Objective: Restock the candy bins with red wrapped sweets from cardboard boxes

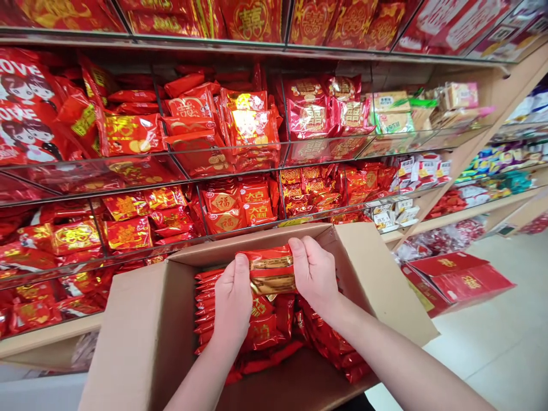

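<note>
Between my two hands is a red and gold snack packet [272, 269], raised over an open cardboard box [141, 319]. My left hand [233, 294] grips its left end, thumb on top. My right hand [315, 274] has the other end, fingers curled round it. The packet's gold, printed face is turned up towards me. Below my hands, red packets with gold characters [262, 331] fill part of the box. A stack of them [205, 308] stands along the left, and more packets [342, 348] lie at the right.
Divided shelves of red packets [188, 114] rise behind the box, with clear front strips. The box flap [381, 279] sticks out right. A red carton [460, 279] sits on the pale floor [505, 337]. Further shelves [505, 188] stand at far right.
</note>
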`<state>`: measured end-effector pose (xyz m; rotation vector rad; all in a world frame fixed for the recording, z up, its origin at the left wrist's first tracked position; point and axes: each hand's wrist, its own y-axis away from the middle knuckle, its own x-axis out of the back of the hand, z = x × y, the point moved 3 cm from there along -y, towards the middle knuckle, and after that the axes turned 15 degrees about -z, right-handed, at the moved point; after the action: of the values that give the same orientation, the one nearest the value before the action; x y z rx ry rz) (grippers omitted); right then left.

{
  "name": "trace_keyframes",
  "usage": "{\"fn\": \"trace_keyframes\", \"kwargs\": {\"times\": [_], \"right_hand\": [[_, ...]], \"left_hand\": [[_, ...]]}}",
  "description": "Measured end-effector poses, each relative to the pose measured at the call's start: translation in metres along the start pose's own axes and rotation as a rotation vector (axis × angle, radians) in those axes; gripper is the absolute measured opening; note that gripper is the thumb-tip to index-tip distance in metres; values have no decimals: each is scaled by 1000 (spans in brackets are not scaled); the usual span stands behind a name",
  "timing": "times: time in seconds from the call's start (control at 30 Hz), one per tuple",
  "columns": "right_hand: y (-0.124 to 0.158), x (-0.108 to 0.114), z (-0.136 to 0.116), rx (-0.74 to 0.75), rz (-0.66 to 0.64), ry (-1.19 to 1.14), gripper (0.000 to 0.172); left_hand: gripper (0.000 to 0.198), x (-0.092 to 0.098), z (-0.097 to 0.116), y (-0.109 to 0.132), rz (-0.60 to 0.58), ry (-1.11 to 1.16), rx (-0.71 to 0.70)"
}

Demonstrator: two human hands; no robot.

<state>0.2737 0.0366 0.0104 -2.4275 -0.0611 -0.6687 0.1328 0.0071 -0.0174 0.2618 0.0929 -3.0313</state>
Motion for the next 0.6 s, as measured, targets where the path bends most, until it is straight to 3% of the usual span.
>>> {"fn": "trace_keyframes", "kwargs": {"times": [0.07, 0.17, 0.23, 0.27, 0.33, 0.4, 0.5, 0.6], "right_hand": [[1, 4, -2, 197, -42, 165, 38], [13, 2, -5, 564, -192, 313, 22], [27, -3, -6, 723, -254, 312, 15], [33, -5, -7, 730, -258, 273, 15], [41, -10, -5, 537, -214, 103, 21], [43, -16, 2, 159, -149, -235, 31], [44, -36, 9, -384, -267, -929, 39], [40, -46, 3, -553, -393, -1335, 29]], "left_hand": [[48, -1, 2, 1, -18, 99, 109], [56, -8, 8, 8, -116, 442, 333], [50, -7, 13, 11, -109, 565, 383], [48, -4, 14, 11, -78, 574, 360], [53, 3, 15, 10, -16, 551, 260], [55, 7, 13, 8, -1, 531, 168], [52, 7, 10, 7, -45, 520, 78], [49, 4, 10, 9, -78, 509, 47]]}}
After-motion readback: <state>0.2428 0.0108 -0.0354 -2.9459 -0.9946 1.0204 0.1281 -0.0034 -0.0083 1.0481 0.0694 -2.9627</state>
